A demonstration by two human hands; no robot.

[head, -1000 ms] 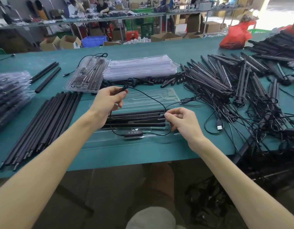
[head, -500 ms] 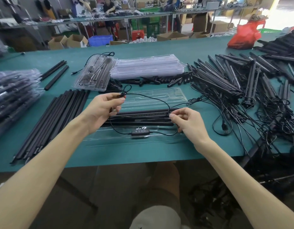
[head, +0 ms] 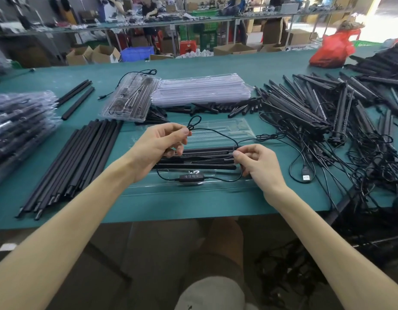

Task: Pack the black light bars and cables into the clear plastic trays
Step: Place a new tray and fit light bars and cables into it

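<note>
Black cable [head: 218, 132] pinched in left hand [head: 157, 148] and right hand [head: 258, 162]. Risk: slack between pinches snagging light bars [head: 204, 151] below, lifting them from tray [head: 216, 189].

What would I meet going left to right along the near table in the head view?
Stack of packed trays → loose black bars → left hand → right hand (both pinch the cable) → USB plug → tangled pile of light bars.
</note>
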